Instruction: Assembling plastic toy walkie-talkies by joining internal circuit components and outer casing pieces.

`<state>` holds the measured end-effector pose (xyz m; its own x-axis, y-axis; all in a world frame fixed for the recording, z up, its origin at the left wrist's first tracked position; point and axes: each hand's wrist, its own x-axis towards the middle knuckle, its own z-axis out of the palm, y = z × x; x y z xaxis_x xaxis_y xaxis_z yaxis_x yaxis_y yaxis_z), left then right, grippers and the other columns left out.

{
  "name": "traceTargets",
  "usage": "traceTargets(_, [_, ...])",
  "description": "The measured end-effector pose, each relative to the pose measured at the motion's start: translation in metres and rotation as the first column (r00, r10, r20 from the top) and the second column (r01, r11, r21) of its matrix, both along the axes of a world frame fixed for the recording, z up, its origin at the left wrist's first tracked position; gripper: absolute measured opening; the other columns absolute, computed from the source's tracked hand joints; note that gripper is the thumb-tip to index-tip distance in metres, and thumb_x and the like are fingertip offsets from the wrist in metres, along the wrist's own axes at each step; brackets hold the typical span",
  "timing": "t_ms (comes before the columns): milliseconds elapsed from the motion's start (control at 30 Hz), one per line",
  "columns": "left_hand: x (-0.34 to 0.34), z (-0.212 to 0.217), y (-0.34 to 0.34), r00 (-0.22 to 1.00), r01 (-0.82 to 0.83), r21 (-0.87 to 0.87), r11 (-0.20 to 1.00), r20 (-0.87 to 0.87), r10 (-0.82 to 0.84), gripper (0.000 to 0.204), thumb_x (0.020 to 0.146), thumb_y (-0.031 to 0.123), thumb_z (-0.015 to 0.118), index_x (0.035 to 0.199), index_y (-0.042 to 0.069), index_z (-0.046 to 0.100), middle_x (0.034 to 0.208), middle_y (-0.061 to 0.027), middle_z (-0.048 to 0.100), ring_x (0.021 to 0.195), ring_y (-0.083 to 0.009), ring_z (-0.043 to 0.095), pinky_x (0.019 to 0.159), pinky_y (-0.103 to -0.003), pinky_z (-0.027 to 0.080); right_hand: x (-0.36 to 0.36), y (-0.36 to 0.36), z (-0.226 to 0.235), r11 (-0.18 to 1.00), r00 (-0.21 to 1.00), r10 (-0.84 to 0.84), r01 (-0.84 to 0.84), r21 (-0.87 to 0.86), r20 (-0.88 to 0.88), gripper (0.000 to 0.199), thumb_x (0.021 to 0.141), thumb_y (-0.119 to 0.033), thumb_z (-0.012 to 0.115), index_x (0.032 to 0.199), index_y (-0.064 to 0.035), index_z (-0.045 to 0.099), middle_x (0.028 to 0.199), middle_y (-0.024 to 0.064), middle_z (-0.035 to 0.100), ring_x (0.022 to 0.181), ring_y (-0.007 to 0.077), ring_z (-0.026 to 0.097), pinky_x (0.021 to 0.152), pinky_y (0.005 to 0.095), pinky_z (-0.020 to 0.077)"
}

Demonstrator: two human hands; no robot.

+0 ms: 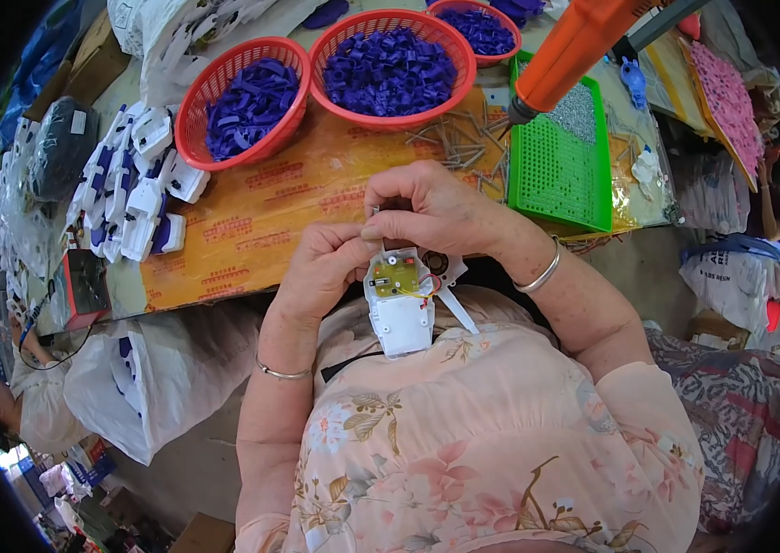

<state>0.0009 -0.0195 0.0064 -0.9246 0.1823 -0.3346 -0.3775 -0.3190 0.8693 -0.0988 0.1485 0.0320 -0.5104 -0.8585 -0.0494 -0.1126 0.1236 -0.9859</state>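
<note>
A white plastic housing, lying open, rests against my torso with its inside facing up. A yellow-green circuit board sits in its upper half, with thin red and yellow wires at its right side. A round dark part and a white strip-like piece show beside it. My left hand is closed, thumb and fingers pinching at the housing's top end. Above that end my right hand is pinched too, its fingertips meeting those of my left. Whatever small part lies between the right fingertips is hidden.
Red baskets of purple plastic parts stand at the table's back. A green tray holds small metal pieces; loose screws lie beside it. An orange power screwdriver hangs above. White-and-purple assemblies pile up at left.
</note>
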Motion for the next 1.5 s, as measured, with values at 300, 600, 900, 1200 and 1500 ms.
traceTargets(300, [0.0, 0.0, 0.0, 0.998, -0.037, -0.052, 0.998, -0.049, 0.034, 0.016, 0.084, 0.012, 0.057, 0.082, 0.001, 0.068, 0.062, 0.0041, 0.053, 0.054, -0.0024, 0.041, 0.049, -0.019, 0.03, 0.005, -0.004, -0.008, 0.982, 0.985, -0.039, 0.07, -0.178, 0.167, 0.009, 0.082, -0.004, 0.064, 0.088, -0.0013, 0.058, 0.07, -0.0027, 0.055, 0.061, 0.0027, 0.049, 0.053, 0.0189, 0.0415])
traceTargets(600, [0.002, 0.009, 0.004, 0.998, -0.046, -0.099, 0.994, -0.035, 0.042, 0.02, 0.085, 0.013, 0.057, 0.087, -0.003, 0.07, 0.062, 0.0033, 0.054, 0.056, -0.0034, 0.042, 0.051, -0.02, 0.032, 0.012, 0.018, 0.029, 0.733, 0.758, -0.629, 0.505, -0.455, -0.172, 0.032, 0.078, -0.003, 0.067, 0.108, -0.0012, 0.054, 0.072, -0.0016, 0.053, 0.064, 0.0061, 0.051, 0.055, 0.02, 0.042])
traceTargets(900, [0.006, 0.017, 0.003, 0.998, -0.038, -0.179, 0.983, -0.063, 0.027, 0.024, 0.085, 0.015, 0.058, 0.09, -0.006, 0.069, 0.063, 0.0025, 0.056, 0.057, -0.0039, 0.042, 0.052, -0.02, 0.033, -0.096, 0.107, 0.094, 0.392, 0.353, -0.902, 0.426, -0.816, -0.249, 0.047, 0.084, -0.007, 0.065, 0.124, 0.0023, 0.043, 0.114, 0.0087, 0.054, 0.106, 0.0144, 0.053, 0.089, 0.0282, 0.0461])
traceTargets(1200, [0.012, 0.022, 0.003, 0.995, -0.047, -0.244, 0.969, -0.093, 0.025, 0.021, 0.086, 0.013, 0.059, 0.094, -0.004, 0.069, 0.069, 0.0004, 0.061, 0.061, -0.0037, 0.047, 0.055, -0.02, 0.039, -0.135, 0.086, 0.081, 0.363, 0.309, -0.928, 0.629, -0.688, -0.209, 0.066, 0.077, -0.005, 0.069, 0.133, 0.0009, 0.035, 0.108, 0.0105, 0.059, 0.097, 0.0164, 0.057, 0.083, 0.0273, 0.047])
traceTargets(1500, [-0.003, 0.027, 0.008, 0.996, -0.002, -0.444, 0.896, -0.084, -0.039, 0.026, 0.084, 0.018, 0.058, 0.09, -0.004, 0.07, 0.06, 0.0046, 0.049, 0.057, -0.0045, 0.042, 0.051, -0.022, 0.033, -0.194, 0.085, 0.058, 0.512, 0.994, -0.015, -0.086, -0.854, -0.109, 0.051, 0.085, -0.008, 0.061, 0.132, -0.0066, 0.041, 0.107, 0.008, 0.064, 0.091, 0.0142, 0.062, 0.079, 0.0279, 0.0514])
